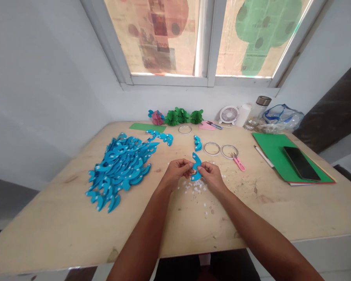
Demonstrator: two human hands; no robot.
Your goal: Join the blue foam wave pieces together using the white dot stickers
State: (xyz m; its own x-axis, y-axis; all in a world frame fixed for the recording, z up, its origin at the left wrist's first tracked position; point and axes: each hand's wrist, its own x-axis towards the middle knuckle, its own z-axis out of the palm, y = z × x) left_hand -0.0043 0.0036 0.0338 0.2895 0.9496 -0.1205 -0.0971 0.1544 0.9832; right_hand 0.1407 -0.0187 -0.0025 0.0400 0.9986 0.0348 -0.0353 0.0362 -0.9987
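Note:
A curved blue paper piece (196, 160) with small white squares on it is held upright between my two hands above the table. My left hand (179, 170) pinches its left side, and my right hand (211, 175) grips it from the right. White scraps (198, 188) lie scattered just below my hands. Behind them rests another small blue piece (197, 143). To the left spreads a big pile of blue curved pieces (119, 164), with a short chain of blue pieces (160, 136) behind it.
Tape rolls (211, 148) and pink snips (238, 162) lie right of centre. Farther right, a phone (302, 163) rests on green sheets (269, 146) beside a pen (263, 156). Green paper figures (181, 116), a fan (229, 114) and a bottle (257, 113) line the wall.

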